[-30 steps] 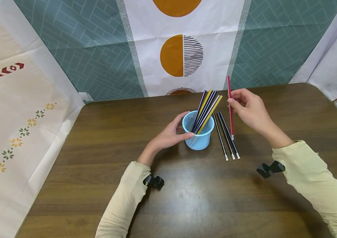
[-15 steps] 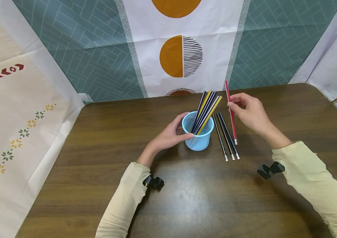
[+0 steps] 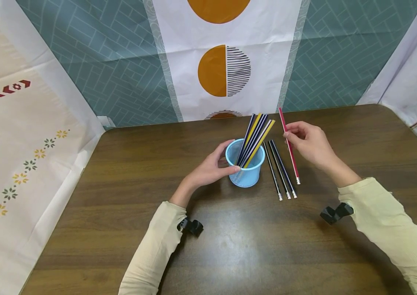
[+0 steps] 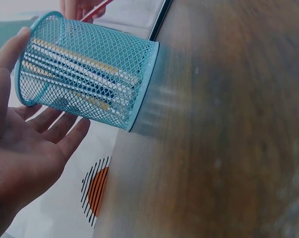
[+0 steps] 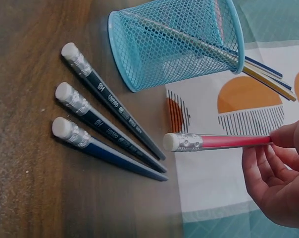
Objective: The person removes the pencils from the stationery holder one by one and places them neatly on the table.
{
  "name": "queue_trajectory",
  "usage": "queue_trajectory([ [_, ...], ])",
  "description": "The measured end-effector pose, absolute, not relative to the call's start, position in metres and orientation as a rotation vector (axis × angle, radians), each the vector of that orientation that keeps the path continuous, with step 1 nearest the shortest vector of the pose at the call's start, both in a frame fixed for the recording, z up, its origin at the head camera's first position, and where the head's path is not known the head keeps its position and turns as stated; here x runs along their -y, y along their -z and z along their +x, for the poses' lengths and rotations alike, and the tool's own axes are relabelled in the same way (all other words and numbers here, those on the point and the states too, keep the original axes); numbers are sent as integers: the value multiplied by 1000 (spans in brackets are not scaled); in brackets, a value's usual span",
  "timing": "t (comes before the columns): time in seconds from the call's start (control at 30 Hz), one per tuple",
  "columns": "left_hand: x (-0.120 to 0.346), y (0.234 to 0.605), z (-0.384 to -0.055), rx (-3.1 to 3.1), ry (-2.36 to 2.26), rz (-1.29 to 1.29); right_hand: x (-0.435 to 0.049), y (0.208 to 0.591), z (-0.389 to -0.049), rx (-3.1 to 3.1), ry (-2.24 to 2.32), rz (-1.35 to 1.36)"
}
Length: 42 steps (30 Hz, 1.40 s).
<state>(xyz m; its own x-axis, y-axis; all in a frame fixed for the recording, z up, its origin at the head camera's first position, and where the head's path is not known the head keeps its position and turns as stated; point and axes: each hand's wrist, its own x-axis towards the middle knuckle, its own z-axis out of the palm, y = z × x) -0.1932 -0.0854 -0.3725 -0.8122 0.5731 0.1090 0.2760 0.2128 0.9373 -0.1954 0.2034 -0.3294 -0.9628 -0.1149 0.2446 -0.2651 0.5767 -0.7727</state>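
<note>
A light-blue mesh pencil cup (image 3: 245, 178) stands upright on the table, with several dark, yellow and pale pencils (image 4: 75, 69) leaning in it. My left hand (image 3: 208, 166) holds the cup from its left side, thumb at the rim and fingers around the far side. To the right, my right hand (image 3: 313, 145) pinches a red pencil (image 3: 292, 159) between thumb and fingers. Its white eraser end points down toward me, above the tabletop in the right wrist view. Three dark pencils (image 5: 110, 94) lie side by side between the cup and the red pencil, erasers toward me.
The brown wooden table (image 3: 127, 205) ends at a back edge just behind the cup. A patterned cloth (image 3: 179, 53) hangs behind it, and a pale embroidered cloth (image 3: 16, 143) is on the left. Each sleeve carries a small black device (image 3: 336, 213).
My right hand has come down slightly with the red pencil, and the pencil's eraser end has swung right, past the dark pencils. The left hand and cup stay put.
</note>
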Motion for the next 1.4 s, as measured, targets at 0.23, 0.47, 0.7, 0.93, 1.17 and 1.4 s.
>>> queue_trajectory([
  [0.23, 86, 373, -193, -2224, -1633, 821, -207, 335, -195, 2691, -1315, 301],
  [0.47, 86, 373, -193, -2221, -1637, 818, -211, 342, -195, 2754, -1363, 310],
  [0.7, 85, 372, -193, -2218, -1641, 811, -214, 348, -196, 2798, -1359, 276],
  [0.93, 85, 373, -194, -2217, -1640, 805, -217, 356, -197, 2853, -1313, 232],
  [1.17, 85, 371, -194, -2214, -1641, 808, -219, 365, -198, 2892, -1301, 213],
  [1.4, 85, 370, -193, -2225, -1629, 794, -218, 371, -197, 2909, -1393, 170],
])
